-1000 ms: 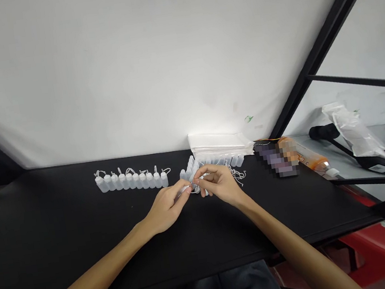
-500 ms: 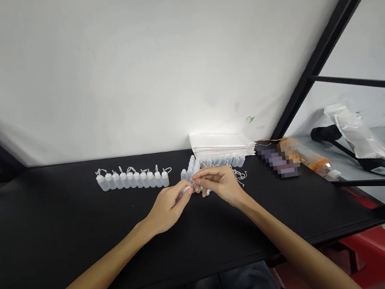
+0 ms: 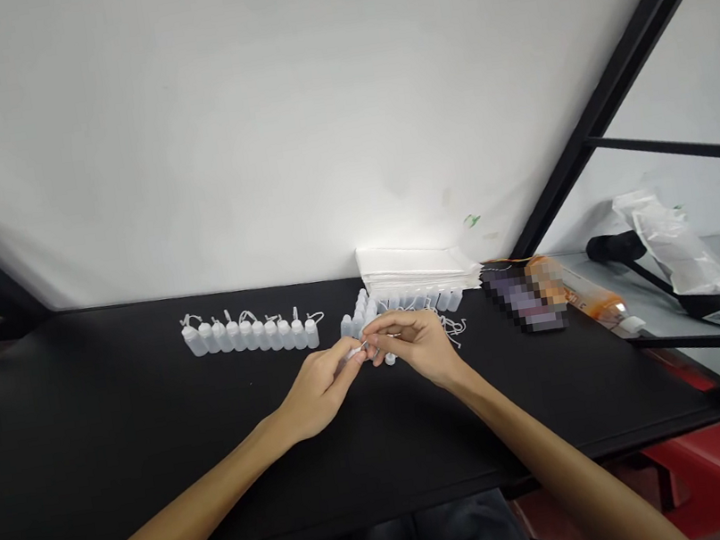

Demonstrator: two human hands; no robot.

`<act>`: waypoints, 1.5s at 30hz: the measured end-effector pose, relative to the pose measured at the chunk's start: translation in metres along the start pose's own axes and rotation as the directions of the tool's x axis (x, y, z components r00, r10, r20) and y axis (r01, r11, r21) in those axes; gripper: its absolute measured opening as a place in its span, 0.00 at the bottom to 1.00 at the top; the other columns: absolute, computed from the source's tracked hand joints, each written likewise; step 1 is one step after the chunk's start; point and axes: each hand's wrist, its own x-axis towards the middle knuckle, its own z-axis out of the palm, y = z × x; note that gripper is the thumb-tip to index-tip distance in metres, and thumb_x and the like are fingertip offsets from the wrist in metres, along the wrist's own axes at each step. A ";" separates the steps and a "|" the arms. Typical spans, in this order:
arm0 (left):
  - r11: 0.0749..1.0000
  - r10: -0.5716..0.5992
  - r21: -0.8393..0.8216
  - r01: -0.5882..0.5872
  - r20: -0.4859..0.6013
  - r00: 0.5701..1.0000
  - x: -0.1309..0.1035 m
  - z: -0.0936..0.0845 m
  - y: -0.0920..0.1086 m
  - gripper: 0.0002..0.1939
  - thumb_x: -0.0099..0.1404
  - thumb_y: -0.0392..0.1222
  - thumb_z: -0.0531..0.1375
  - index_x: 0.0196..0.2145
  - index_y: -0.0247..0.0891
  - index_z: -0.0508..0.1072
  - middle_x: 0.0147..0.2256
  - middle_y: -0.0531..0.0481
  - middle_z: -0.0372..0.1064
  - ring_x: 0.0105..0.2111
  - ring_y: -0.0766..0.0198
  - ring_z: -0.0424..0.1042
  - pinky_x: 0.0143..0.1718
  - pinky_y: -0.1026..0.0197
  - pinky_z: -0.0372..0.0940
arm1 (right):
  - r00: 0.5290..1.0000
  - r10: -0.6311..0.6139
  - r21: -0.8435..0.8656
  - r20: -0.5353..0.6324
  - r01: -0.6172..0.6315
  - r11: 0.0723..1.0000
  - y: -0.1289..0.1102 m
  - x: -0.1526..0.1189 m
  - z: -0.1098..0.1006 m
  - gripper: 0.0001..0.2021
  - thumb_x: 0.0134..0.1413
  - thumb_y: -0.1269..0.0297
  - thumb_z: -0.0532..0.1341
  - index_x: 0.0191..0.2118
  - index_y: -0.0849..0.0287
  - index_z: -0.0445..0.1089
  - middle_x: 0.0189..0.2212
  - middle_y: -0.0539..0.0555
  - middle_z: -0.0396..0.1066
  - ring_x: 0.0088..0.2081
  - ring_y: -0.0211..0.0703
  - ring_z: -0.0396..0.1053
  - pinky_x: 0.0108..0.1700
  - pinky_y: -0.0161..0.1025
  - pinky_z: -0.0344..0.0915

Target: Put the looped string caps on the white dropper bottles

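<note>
My left hand (image 3: pixel 316 392) is closed in a pinch on a small white part (image 3: pixel 350 354), mostly covered by the fingers. From the other side my right hand (image 3: pixel 411 342) meets it, thumb and forefinger pinching the thin end of that part. Just behind both hands stand small translucent bottles (image 3: pixel 360 306), partly hidden by them. A loose white cap (image 3: pixel 390 358) lies under the right fingers. Further left, a row of similar bottles (image 3: pixel 248 336) stands upright, with white caps and thin looped straps. Several white straps (image 3: pixel 455 326) lie in a tangle past my right hand.
A stack of white sheets or bags (image 3: pixel 418 268) sits against the wall, with more small bottles (image 3: pixel 449 298) in front. To the right are a blurred dark object (image 3: pixel 523 300) and a lying orange-labelled bottle (image 3: pixel 591 299). Black frame bars (image 3: pixel 616 78) edge the table (image 3: pixel 125 467).
Both hands stay together in nearly the same place, with slight finger movement at the small white part. The whole view has shifted a little.
</note>
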 end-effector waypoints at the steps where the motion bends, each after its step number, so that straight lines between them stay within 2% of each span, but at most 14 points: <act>1: 1.000 0.006 0.000 -0.006 -0.006 1.000 0.000 0.000 0.000 0.15 0.73 0.47 0.46 0.37 0.36 0.67 0.24 0.58 0.54 0.23 0.70 0.53 0.27 0.65 0.50 | 1.000 0.004 -0.003 -0.004 -0.004 1.000 0.000 0.000 0.000 0.06 0.50 0.62 0.68 0.33 0.59 0.78 0.25 0.51 0.74 0.26 0.39 0.73 0.31 0.40 0.75; 8: 0.999 0.028 0.036 -0.025 -0.073 0.997 -0.002 0.003 -0.003 0.15 0.73 0.45 0.49 0.39 0.36 0.71 0.22 0.58 0.56 0.20 0.71 0.52 0.23 0.66 0.49 | 0.995 -0.069 -0.006 -0.074 0.069 0.998 0.007 -0.004 0.009 0.06 0.50 0.63 0.69 0.34 0.58 0.78 0.28 0.51 0.73 0.28 0.39 0.73 0.33 0.40 0.74; 12: 0.996 0.066 0.066 -0.058 -0.113 0.991 -0.003 0.005 -0.004 0.15 0.72 0.44 0.50 0.39 0.35 0.73 0.21 0.58 0.57 0.19 0.72 0.51 0.22 0.66 0.49 | 0.992 -0.081 -0.035 -0.093 0.078 0.996 0.009 -0.005 0.012 0.04 0.49 0.65 0.69 0.33 0.57 0.78 0.27 0.51 0.72 0.25 0.37 0.72 0.28 0.37 0.71; 16: 0.995 0.090 0.064 -0.082 -0.136 0.987 -0.003 0.004 -0.003 0.14 0.72 0.44 0.51 0.40 0.35 0.74 0.20 0.58 0.56 0.18 0.73 0.50 0.22 0.67 0.49 | 0.994 -0.038 -0.116 -0.101 0.026 0.993 0.005 -0.004 0.009 0.05 0.49 0.65 0.69 0.35 0.57 0.78 0.27 0.52 0.74 0.26 0.38 0.72 0.23 0.33 0.66; 19: 0.991 0.113 0.091 -0.099 -0.170 0.979 -0.001 0.002 -0.003 0.14 0.71 0.44 0.52 0.40 0.34 0.75 0.19 0.59 0.56 0.18 0.73 0.50 0.21 0.67 0.50 | 0.995 -0.037 -0.139 -0.093 0.024 0.990 0.001 -0.002 0.005 0.05 0.51 0.64 0.68 0.36 0.57 0.78 0.27 0.52 0.74 0.26 0.39 0.71 0.21 0.33 0.64; 25: 0.980 0.148 0.167 -0.112 -0.224 0.963 0.000 0.002 -0.008 0.13 0.70 0.43 0.54 0.41 0.34 0.75 0.22 0.56 0.66 0.18 0.73 0.55 0.23 0.68 0.54 | 0.996 -0.073 -0.247 -0.051 0.058 0.967 0.000 -0.002 0.000 0.05 0.54 0.63 0.65 0.34 0.57 0.78 0.34 0.54 0.71 0.27 0.35 0.68 0.20 0.31 0.61; 29: 0.972 0.183 0.190 -0.139 -0.235 0.955 0.001 0.003 -0.009 0.13 0.70 0.43 0.55 0.41 0.33 0.75 0.26 0.52 0.72 0.20 0.71 0.60 0.24 0.67 0.57 | 0.998 -0.052 -0.256 -0.018 0.046 0.965 0.001 -0.002 0.000 0.05 0.55 0.63 0.64 0.34 0.57 0.76 0.34 0.54 0.69 0.26 0.34 0.67 0.21 0.31 0.61; 32: 0.965 0.220 0.197 -0.175 -0.235 0.947 0.001 0.002 -0.007 0.12 0.69 0.41 0.54 0.41 0.33 0.75 0.27 0.51 0.73 0.21 0.70 0.62 0.25 0.67 0.58 | 0.999 -0.038 -0.281 -0.017 0.032 0.959 0.001 -0.003 0.002 0.05 0.56 0.63 0.64 0.33 0.58 0.75 0.33 0.53 0.68 0.27 0.35 0.67 0.21 0.31 0.61; 35: 0.959 0.248 0.192 -0.207 -0.227 0.942 0.000 0.001 -0.005 0.11 0.69 0.39 0.54 0.39 0.34 0.76 0.25 0.52 0.71 0.20 0.71 0.61 0.24 0.67 0.57 | 0.999 -0.039 -0.298 0.001 0.038 0.954 0.000 -0.003 0.004 0.06 0.57 0.63 0.63 0.32 0.58 0.74 0.32 0.53 0.67 0.28 0.36 0.68 0.21 0.31 0.61; 38: 0.970 0.221 0.148 -0.193 -0.205 0.953 0.000 -0.002 -0.003 0.11 0.68 0.39 0.54 0.35 0.34 0.76 0.21 0.55 0.65 0.19 0.72 0.56 0.23 0.67 0.54 | 0.999 -0.030 -0.301 0.025 0.036 0.953 0.000 -0.003 0.005 0.07 0.57 0.62 0.63 0.31 0.58 0.74 0.32 0.53 0.67 0.28 0.36 0.68 0.22 0.31 0.61; 41: 0.992 0.121 0.060 -0.112 -0.167 0.979 0.002 -0.006 0.000 0.13 0.68 0.42 0.54 0.33 0.34 0.76 0.18 0.57 0.58 0.18 0.73 0.50 0.21 0.67 0.49 | 0.999 -0.022 -0.282 0.024 0.028 0.959 0.002 -0.003 0.005 0.05 0.56 0.63 0.64 0.34 0.58 0.74 0.33 0.53 0.67 0.27 0.35 0.69 0.21 0.31 0.62; 45: 0.999 0.046 -0.001 -0.046 -0.132 0.990 0.005 -0.011 -0.001 0.16 0.69 0.45 0.54 0.33 0.34 0.78 0.18 0.58 0.55 0.18 0.73 0.48 0.21 0.66 0.46 | 1.000 -0.014 -0.226 0.014 0.017 0.974 0.005 0.000 0.006 0.07 0.56 0.60 0.64 0.35 0.58 0.74 0.33 0.52 0.67 0.25 0.34 0.68 0.19 0.31 0.59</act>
